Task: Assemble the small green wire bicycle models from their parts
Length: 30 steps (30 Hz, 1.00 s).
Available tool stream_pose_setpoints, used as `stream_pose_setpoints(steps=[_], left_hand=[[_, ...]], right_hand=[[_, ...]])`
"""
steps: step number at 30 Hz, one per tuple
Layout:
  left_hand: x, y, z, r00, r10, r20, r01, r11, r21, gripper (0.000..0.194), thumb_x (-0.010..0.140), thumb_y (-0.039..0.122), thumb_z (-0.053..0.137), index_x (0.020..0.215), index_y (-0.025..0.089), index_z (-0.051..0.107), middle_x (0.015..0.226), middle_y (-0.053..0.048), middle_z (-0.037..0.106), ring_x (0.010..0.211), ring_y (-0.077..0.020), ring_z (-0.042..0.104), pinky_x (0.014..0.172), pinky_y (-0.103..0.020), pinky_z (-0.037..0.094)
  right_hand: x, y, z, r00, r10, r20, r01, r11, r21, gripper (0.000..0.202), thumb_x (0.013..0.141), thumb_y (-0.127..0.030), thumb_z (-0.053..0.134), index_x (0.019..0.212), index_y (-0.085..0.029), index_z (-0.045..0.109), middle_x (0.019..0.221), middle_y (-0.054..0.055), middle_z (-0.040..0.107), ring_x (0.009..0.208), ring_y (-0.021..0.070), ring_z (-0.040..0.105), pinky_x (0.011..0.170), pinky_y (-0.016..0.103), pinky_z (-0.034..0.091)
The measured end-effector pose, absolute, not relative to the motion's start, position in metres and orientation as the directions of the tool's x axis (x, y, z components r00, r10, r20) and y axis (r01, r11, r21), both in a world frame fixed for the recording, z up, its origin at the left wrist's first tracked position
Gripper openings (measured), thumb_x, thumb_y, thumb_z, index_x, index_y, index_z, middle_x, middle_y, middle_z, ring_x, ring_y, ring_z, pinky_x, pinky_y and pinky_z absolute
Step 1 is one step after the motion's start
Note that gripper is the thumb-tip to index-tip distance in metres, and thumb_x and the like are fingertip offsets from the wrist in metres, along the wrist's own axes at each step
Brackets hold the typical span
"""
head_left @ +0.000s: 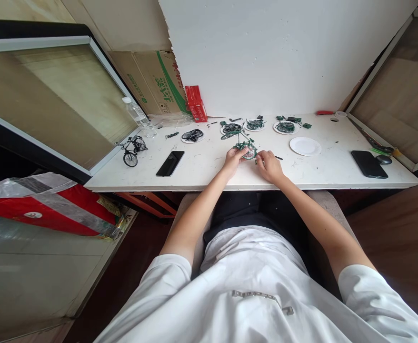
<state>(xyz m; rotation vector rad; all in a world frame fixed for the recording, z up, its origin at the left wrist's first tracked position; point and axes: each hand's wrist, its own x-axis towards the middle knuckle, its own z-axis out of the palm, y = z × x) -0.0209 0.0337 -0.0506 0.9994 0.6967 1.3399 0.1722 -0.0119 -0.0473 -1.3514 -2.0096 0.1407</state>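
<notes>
A green model bicycle (244, 142) is tilted up over the table's front middle, its near wheel low between my hands. My left hand (232, 161) is closed on it, thumb and fingers pinching beside that wheel. Just right of the wheel, my right hand (269, 166) has its fingers pressed together. A small green bit shows at its fingertips, too small to name. Beside the right hand a thin dark stick-like piece (279, 158) lies on the table. Behind the bicycle is a plate of dark bicycle parts (232, 128).
Plates with green parts (285, 127) and black wheels (192, 136) stand along the back. A bare white plate (305, 146) is at right. A black model bicycle (134, 150), a water bottle (139, 119) and a phone (170, 163) stand or lie left. Another phone (369, 164) lies far right.
</notes>
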Motion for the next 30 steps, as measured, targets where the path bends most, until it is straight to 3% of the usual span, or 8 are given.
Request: stream_pose_setpoints(steps=[8,20,30], left_hand=[[-0.0239,0.0294,-0.0475,0.310,0.937,0.161,-0.487,0.011,0.874,0.041,0.069,0.033,0.103,0.101,0.016,0.083,0.109,-0.009,0.084,0.100,-0.0226,0.078,0.094,-0.036,0.060],[-0.0238,0.0283,-0.0465,0.304,0.940,0.153,-0.467,0.007,0.884,0.042,0.069,0.035,0.103,0.100,0.015,0.083,0.108,-0.010,0.084,0.100,-0.0235,0.078,0.098,-0.039,0.059],[-0.0235,0.0268,-0.0448,0.282,0.948,0.149,-0.462,-0.002,0.887,0.039,0.069,0.034,0.101,0.097,0.016,0.082,0.107,-0.011,0.083,0.099,-0.0235,0.078,0.092,-0.036,0.059]], right_hand=[[0.1742,-0.0085,-0.0498,-0.166,0.858,0.485,0.774,0.419,-0.476,0.043,0.117,-0.057,0.032,0.101,-0.027,0.059,0.097,0.012,0.072,0.102,0.0336,0.064,0.076,0.042,0.046],[0.1739,-0.0070,-0.0512,-0.141,0.846,0.515,0.766,0.423,-0.485,0.040,0.116,-0.057,0.037,0.097,-0.027,0.057,0.093,0.010,0.070,0.094,0.0308,0.064,0.077,0.040,0.045],[0.1740,-0.0102,-0.0491,-0.152,0.854,0.498,0.780,0.413,-0.471,0.055,0.118,-0.061,0.021,0.108,-0.026,0.063,0.100,0.014,0.073,0.100,0.0330,0.066,0.082,0.041,0.048]])
